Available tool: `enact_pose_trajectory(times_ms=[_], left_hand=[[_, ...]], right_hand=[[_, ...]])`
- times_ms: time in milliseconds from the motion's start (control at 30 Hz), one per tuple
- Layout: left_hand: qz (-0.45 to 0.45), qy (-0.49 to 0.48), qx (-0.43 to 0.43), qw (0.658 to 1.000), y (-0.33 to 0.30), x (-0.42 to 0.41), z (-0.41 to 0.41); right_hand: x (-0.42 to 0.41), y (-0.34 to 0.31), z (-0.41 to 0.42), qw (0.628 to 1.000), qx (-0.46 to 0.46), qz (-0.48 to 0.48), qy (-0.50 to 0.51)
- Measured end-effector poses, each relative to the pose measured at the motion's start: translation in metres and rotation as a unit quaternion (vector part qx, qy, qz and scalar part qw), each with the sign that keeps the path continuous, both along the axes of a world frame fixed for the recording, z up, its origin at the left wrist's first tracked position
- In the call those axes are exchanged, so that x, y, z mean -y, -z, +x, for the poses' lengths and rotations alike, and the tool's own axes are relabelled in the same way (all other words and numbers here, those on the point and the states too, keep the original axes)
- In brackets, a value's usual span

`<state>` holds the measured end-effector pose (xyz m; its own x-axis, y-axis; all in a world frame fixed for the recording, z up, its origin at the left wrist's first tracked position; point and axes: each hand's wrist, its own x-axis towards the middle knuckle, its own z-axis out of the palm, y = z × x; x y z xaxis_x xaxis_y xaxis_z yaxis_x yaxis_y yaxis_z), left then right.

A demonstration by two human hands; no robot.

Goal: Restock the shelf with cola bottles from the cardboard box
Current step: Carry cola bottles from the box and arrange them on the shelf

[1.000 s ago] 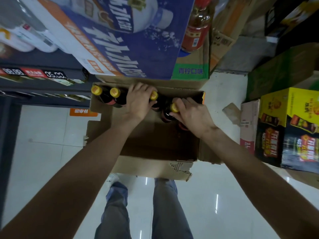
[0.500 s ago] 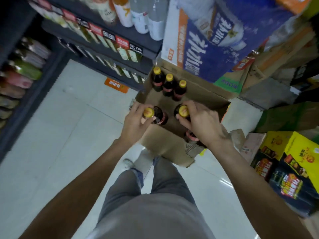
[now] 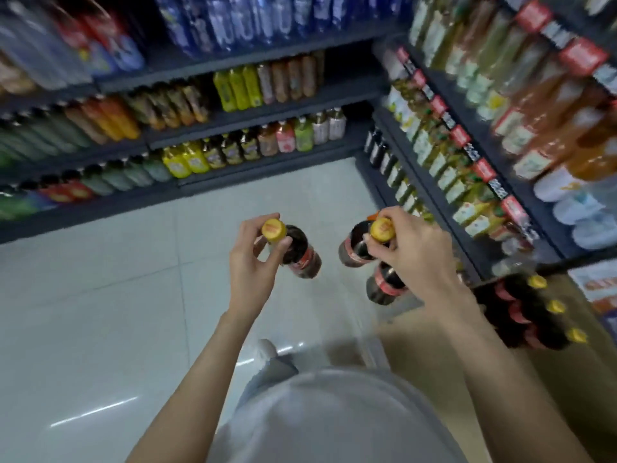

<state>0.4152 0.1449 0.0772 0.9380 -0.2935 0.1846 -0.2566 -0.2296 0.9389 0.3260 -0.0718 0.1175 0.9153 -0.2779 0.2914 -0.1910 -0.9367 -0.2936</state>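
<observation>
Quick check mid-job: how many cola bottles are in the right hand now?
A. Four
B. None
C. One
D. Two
D. The right hand grips two cola bottles by their necks: one under the yellow cap and a second bottle hanging just below it, while the left hand carries a single bottle.

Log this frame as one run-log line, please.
phase: carrying | left hand: one cola bottle by neck | right hand: two cola bottles | box: three bottles left
</observation>
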Motion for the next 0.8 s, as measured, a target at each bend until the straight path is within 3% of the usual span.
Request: enact_pose_trajectory(times_ms=[200, 400, 633, 800], left_hand=[[0.012, -0.082, 0.001, 0.997, -0.01, -0.175, 0.098], [0.014, -0.19, 0.005, 0.982, -0.034, -0.308, 0.181], [-0.169, -0.301, -0.004, 0.938, -0.055, -0.423, 0.31], [-0.13, -0.333, 0.055, 0.932, -0.07, -0.503, 0.427]], right_hand=[[-0.13, 0.002, 0.156, 0.994, -0.021, 0.069, -0.082], [-0.267, -0.004, 0.293, 0.972, -0.02, 0.052, -0.23], [-0.401, -0.018, 0.455, 0.928, 0.016, 0.084, -0.362], [-0.486, -0.042, 0.569, 0.904, 0.084, 0.045, -0.417]])
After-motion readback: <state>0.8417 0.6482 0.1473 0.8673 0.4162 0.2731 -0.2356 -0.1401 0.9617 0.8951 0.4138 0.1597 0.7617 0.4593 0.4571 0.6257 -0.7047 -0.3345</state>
